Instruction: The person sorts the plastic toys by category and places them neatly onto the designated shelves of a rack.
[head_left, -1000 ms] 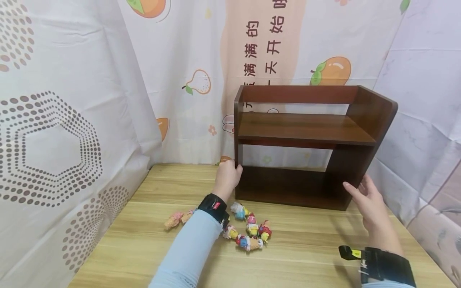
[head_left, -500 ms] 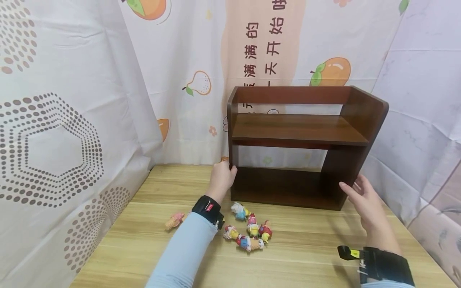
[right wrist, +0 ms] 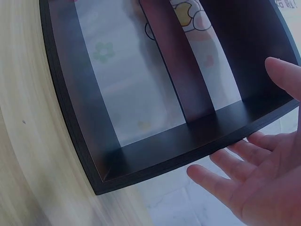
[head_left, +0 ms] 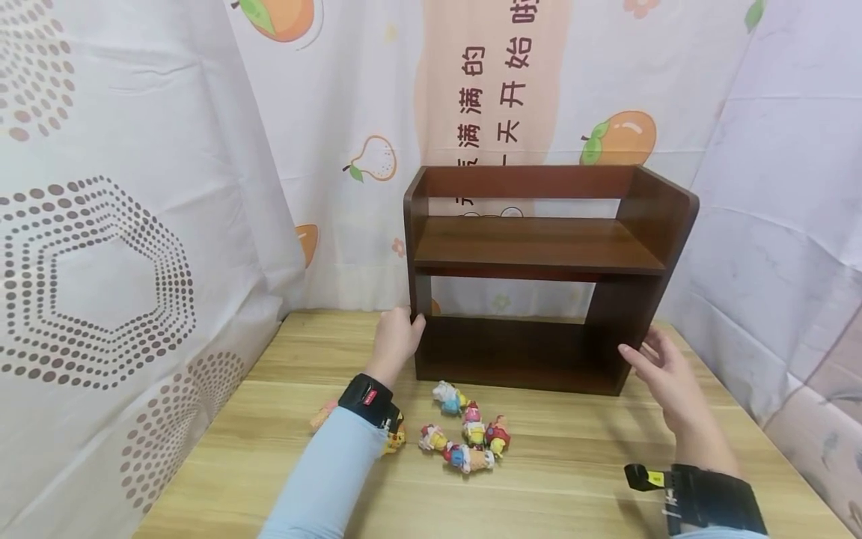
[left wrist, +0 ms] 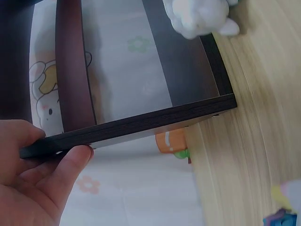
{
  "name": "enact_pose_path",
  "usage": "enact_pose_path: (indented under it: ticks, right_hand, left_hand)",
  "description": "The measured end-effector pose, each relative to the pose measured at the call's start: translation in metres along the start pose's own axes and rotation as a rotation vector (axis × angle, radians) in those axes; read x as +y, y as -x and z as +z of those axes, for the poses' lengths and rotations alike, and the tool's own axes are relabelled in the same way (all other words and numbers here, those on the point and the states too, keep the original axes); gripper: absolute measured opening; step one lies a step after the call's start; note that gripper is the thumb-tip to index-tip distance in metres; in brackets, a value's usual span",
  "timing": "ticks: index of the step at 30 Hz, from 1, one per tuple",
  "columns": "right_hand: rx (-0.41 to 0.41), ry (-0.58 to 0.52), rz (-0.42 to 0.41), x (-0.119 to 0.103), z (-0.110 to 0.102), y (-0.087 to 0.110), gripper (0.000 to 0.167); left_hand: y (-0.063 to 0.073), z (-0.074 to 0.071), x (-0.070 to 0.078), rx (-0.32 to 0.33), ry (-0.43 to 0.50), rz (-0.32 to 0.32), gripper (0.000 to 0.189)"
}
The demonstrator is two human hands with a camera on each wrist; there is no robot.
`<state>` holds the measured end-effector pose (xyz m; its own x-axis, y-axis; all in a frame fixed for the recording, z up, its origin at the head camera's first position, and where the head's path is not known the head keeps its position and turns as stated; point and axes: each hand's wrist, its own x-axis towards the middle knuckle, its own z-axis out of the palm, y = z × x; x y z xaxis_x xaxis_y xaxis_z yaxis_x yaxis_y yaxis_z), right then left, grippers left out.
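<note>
A dark brown two-tier wooden shelf (head_left: 539, 243) stands upright on the wooden table. My left hand (head_left: 396, 340) grips the front edge of its left side panel, low down. In the left wrist view the thumb (left wrist: 75, 162) lies on one face of the panel and a finger on the other. At the right side panel, my right hand (head_left: 667, 374) has its fingers extended along the outer face. Its thumb (right wrist: 282, 75) is spread apart on the inner side in the right wrist view. Both shelf tiers hold nothing.
Several small colourful toy figurines (head_left: 468, 457) lie in front of the shelf. A pink one (head_left: 323, 414) and a yellow spotted one (head_left: 397, 438) are partly hidden by my left forearm. Patterned curtains (head_left: 350, 90) hang behind and along both sides of the table (head_left: 552, 494).
The shelf has slid left across the table, and both hands have moved left along with it. My left forearm now uncovers the yellow spotted figurine.
</note>
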<state>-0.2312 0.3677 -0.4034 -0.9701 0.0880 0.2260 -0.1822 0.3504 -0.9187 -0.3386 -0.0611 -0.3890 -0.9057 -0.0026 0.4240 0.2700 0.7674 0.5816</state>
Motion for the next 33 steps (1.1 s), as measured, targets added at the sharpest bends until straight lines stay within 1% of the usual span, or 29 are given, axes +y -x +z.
enact_pose_path:
  ticks: [4,8,11,14,18,24,26,33]
  right_hand:
    - [-0.021,0.013,-0.004,-0.004,0.006,-0.001,0.083]
    - [-0.029,0.032,-0.025,-0.006,0.013,-0.001,0.081]
    - [-0.032,0.043,-0.033,-0.006,0.014,-0.001,0.08]
    - [-0.042,0.046,-0.041,-0.006,0.015,-0.001,0.08]
    - [-0.047,0.046,-0.051,-0.007,0.018,-0.001,0.079]
    - [-0.071,0.046,-0.067,-0.009,0.025,-0.002,0.08]
    - [-0.081,0.047,-0.072,-0.009,0.027,-0.002,0.08]
    - [-0.115,0.044,-0.085,-0.01,0.034,-0.002,0.08]
  left_hand:
    - [0.002,-0.007,-0.007,0.027,-0.026,0.014,0.029]
    - [0.002,-0.013,-0.014,0.032,-0.051,0.021,0.032]
    - [0.003,-0.015,-0.018,0.025,-0.043,0.028,0.032]
    - [0.003,-0.018,-0.02,0.033,-0.041,0.031,0.03]
    - [0.003,-0.023,-0.024,0.027,-0.041,0.019,0.031]
    - [0.003,-0.032,-0.033,-0.001,-0.045,-0.028,0.034]
    - [0.004,-0.035,-0.036,-0.006,-0.044,-0.035,0.034]
    - [0.006,-0.045,-0.046,0.0,-0.045,-0.017,0.032]
